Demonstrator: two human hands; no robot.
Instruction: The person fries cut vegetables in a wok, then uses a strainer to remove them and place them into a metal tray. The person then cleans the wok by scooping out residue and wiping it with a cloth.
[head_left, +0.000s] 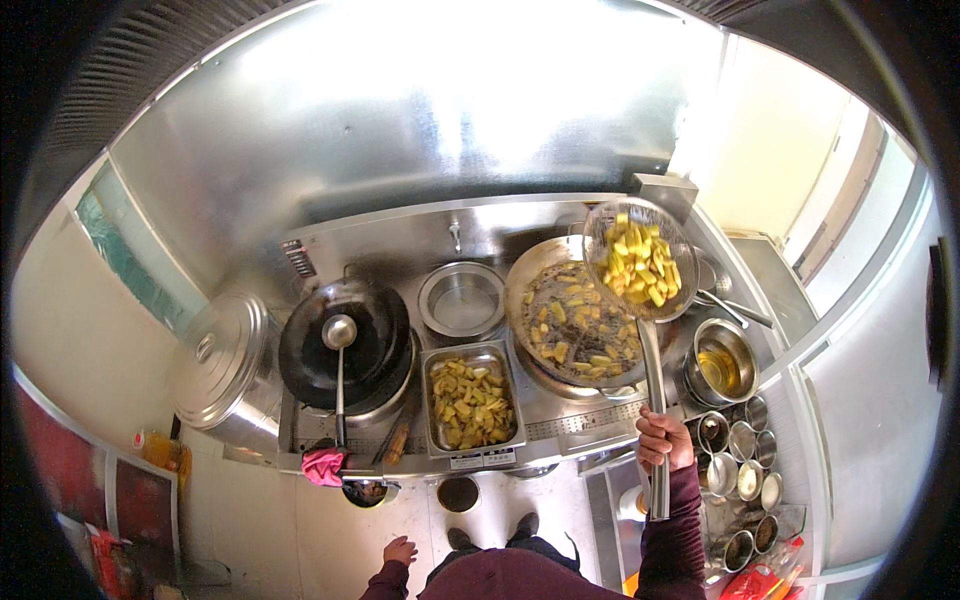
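Note:
My right hand (665, 440) grips the metal handle of a wire-mesh strainer (641, 300). A heap of yellow-green fried vegetable pieces (641, 261) lies in the strainer. It hangs over the right rim of a large wok (525, 274), where more pieces float in dark bubbling oil (577, 322). Left of the wok, similar cooked pieces (471, 405) fill a rectangular steel pan (430, 367). My left hand (400, 550) hangs low beside my body, holding nothing, fingers slightly apart.
A black wok (307, 352) with a ladle (340, 334) sits at the left, behind a pink cloth (324, 466). Between the woks is a round steel basin (461, 298). Right stand a pot of yellow oil (718, 367) and several condiment containers (742, 441). A lidded stockpot (221, 356) stands far left.

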